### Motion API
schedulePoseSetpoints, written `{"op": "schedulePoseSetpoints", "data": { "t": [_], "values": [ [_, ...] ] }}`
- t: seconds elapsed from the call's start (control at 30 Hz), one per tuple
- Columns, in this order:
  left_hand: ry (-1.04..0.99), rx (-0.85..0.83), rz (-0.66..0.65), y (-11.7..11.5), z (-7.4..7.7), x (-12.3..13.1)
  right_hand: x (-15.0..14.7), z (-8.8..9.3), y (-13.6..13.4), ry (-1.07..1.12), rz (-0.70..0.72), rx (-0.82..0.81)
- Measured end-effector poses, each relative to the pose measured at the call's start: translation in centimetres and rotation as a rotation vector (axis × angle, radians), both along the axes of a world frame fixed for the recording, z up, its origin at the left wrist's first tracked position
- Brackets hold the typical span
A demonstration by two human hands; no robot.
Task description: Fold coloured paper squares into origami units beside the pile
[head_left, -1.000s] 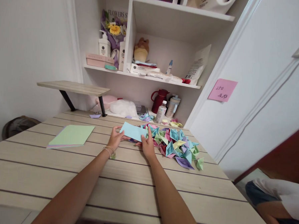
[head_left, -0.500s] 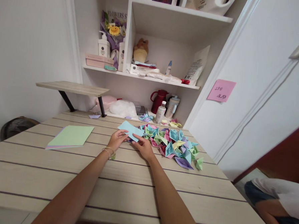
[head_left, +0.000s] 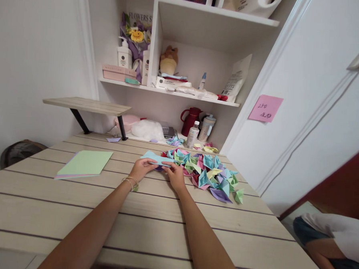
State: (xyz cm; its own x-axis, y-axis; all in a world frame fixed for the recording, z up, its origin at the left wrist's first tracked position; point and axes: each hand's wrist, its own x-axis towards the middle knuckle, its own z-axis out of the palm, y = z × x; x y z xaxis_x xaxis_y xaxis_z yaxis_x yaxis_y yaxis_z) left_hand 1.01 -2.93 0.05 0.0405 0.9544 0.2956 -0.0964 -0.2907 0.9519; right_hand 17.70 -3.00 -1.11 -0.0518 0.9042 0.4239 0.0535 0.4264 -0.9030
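Note:
Both my hands hold a folded light-blue paper (head_left: 156,157) low over the wooden table (head_left: 151,213). My left hand (head_left: 141,169), with a bead bracelet at the wrist, pinches the paper's left part. My right hand (head_left: 175,175) pinches its right part with thumb and fingers closed on the edge. The paper lies nearly flat, seen almost edge-on. Just right of my hands sits a pile of folded origami pieces (head_left: 209,173) in blue, green, pink, purple and yellow.
A stack of flat coloured sheets (head_left: 86,163), green on top, lies at the left. A small raised shelf (head_left: 87,105) stands behind it. Bottles, a red jug (head_left: 191,121) and clutter fill the back shelves. Another person (head_left: 333,243) sits at the lower right.
The blue paper has been tipped down from facing me to nearly flat and folded narrower. My hands have drawn closer together on it.

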Motion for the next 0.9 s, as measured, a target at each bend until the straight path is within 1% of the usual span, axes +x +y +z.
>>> {"op": "schedulePoseSetpoints", "data": {
  "t": [0.17,0.27,0.37,0.43,0.5,0.63,0.83,0.9],
  "values": [
    [0.040,0.008,-0.001,-0.01,0.12,-0.22,0.15,0.17,-0.11,0.013,-0.022,-0.012],
    [0.063,-0.010,-0.008,-0.32,0.28,-0.20,0.31,0.25,-0.03,0.024,-0.053,0.021],
    [0.023,-0.051,-0.070,-0.58,0.29,-0.04,0.35,0.15,0.16,0.011,-0.063,0.071],
    [-0.020,-0.072,-0.100,-0.63,0.23,0.08,0.34,-0.01,0.26,0.009,-0.057,0.067],
    [-0.047,-0.078,-0.092,-0.55,0.18,0.15,0.31,-0.19,0.28,0.000,-0.041,0.056],
    [-0.031,-0.051,-0.055,-0.20,0.16,0.11,0.28,-0.21,0.12,-0.012,-0.017,0.015],
    [-0.082,-0.052,-0.005,0.06,0.12,0.08,0.42,0.48,-0.27,-0.054,-0.056,0.006],
    [-0.089,-0.064,0.010,-0.01,0.19,0.12,0.44,0.61,-0.29,-0.028,-0.070,-0.018]
  ]
}}
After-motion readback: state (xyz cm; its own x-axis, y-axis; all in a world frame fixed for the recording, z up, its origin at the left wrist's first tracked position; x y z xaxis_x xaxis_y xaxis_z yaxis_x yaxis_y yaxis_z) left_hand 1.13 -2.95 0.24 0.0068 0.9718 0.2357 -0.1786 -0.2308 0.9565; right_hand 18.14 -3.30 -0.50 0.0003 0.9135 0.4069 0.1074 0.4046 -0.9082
